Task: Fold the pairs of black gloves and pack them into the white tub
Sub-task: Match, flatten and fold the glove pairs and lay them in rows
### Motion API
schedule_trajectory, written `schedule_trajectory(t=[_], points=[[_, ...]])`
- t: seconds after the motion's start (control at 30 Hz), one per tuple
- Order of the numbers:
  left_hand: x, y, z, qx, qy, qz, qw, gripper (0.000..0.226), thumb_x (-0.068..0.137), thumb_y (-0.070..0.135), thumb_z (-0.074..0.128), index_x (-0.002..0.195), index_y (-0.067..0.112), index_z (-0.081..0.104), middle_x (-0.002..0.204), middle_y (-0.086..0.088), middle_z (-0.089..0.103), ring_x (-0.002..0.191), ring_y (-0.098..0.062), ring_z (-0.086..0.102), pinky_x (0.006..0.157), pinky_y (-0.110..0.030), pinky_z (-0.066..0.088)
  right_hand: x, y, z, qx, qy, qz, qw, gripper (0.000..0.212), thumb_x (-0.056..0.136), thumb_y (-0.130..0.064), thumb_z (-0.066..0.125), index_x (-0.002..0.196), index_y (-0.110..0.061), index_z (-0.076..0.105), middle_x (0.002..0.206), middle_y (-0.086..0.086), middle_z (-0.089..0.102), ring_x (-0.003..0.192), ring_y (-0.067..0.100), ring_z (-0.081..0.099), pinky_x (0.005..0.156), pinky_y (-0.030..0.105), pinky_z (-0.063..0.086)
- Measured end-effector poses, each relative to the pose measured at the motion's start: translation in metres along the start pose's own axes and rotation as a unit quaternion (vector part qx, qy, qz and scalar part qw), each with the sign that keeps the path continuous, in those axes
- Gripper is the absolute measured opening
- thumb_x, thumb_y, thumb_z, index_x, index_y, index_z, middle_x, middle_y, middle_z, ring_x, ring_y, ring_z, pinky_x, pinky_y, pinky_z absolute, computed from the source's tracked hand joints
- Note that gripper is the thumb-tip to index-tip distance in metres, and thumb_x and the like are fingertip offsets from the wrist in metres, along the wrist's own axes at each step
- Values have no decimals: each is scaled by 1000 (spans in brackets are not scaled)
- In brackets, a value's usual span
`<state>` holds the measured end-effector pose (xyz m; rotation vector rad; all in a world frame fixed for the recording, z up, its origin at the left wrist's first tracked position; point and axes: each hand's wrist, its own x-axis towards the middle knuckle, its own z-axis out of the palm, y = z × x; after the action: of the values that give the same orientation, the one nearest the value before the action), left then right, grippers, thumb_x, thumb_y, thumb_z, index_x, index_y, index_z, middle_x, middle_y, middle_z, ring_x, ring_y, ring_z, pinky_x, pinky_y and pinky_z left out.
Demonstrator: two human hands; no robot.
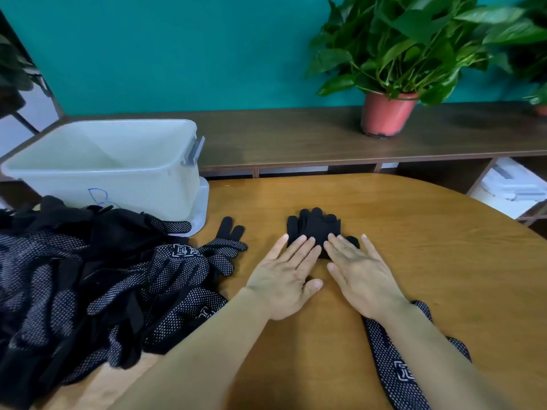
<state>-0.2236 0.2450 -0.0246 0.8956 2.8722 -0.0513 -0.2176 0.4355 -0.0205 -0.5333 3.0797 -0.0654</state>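
1. Where the wooden table [444, 261] runs off to the left, a loose heap of black gloves [88, 276] lies. Many show white grip dots, and a few glove fingers trail off its right edge.
2. Just beyond the heap, at the far left, stands the white tub [133, 190]. It sits on a white base [203, 202], with a grey handle on its right end and a blue scribble on its near wall.
3. Right of the heap, the left hand [284, 270] lies flat, palm down. Its fingers are straight and close together, and the fingertips press on the near left part of a glove pair; it grips nothing.
4. That pair of black gloves [316, 224] lies stacked in the middle of the table, plain side up, with the fingers pointing to the far side. It is to the right of the tub and well apart from it, and its near part is hidden under both hands.
5. The right hand [361, 270] is also flat and palm down, fingers straight and slightly spread. The fingertips rest on the near right part of the pair, and nothing is held.
6. Under the right forearm, a dotted glove [393, 365] lies on the near right of the table, with a white printed mark on it.
7. At the far right, a green plant in a reddish pot [384, 113] stands on a dark shelf [296, 137] against a teal wall.
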Motion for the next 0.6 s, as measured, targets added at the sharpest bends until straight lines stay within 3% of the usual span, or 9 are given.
schedule_trajectory(t=[0.13,0.23,0.3,0.37,0.4,0.5,0.6], points=[[-12,8,-14,32,-4,-25,999,68,103,54,7,157,15,-10,165,-4,-16,149,-13,-24,114,-45,-29,-2,-5,-9,-16,-28,17,999,64,101,-49,-2,157,-19,5,164,-6,-1,146,1,-11,118,33,-20],[-49,11,-25,-12,78,-35,996,63,105,47,18,159,14,12,166,-8,5,153,-17,-7,118,-46,-22,-12,-24,-17,5,-6,22,1000,71,95,-55,-6,157,-21,0,162,-5,-5,149,6,-7,120,34,-15],[-91,6,-30,-53,192,-36,979,55,102,39,27,149,15,40,159,-8,35,151,-20,22,121,-44,-5,-22,-48,-21,50,81,-2,995,75,93,-53,2,155,-17,24,159,-2,23,149,12,19,122,38,2],[-138,-8,-30,-85,308,-65,945,43,98,32,38,132,19,61,141,0,58,137,-17,47,118,-40,14,-32,-78,-24,87,169,-50,980,55,97,-41,31,137,-13,57,135,4,61,131,20,51,114,42,27],[-162,-18,-29,-98,351,-94,927,39,97,31,42,126,21,66,135,5,62,130,-13,52,115,-36,20,-35,-95,-25,100,204,-73,971,45,94,-34,44,127,-12,65,120,4,69,120,23,60,108,41,33],[-219,-52,-28,-107,411,-200,883,34,94,31,45,116,27,71,124,14,66,119,-5,54,109,-25,19,-37,-139,-32,144,237,-105,955,33,84,-25,63,114,-15,73,96,1,74,104,22,64,95,35,36],[-253,-77,-21,-93,401,-241,879,34,94,32,44,112,26,73,120,13,68,117,-4,53,106,-29,22,-31,-175,-43,198,194,-86,957,31,93,-25,63,123,-20,68,106,2,71,117,18,52,93,24,19]])
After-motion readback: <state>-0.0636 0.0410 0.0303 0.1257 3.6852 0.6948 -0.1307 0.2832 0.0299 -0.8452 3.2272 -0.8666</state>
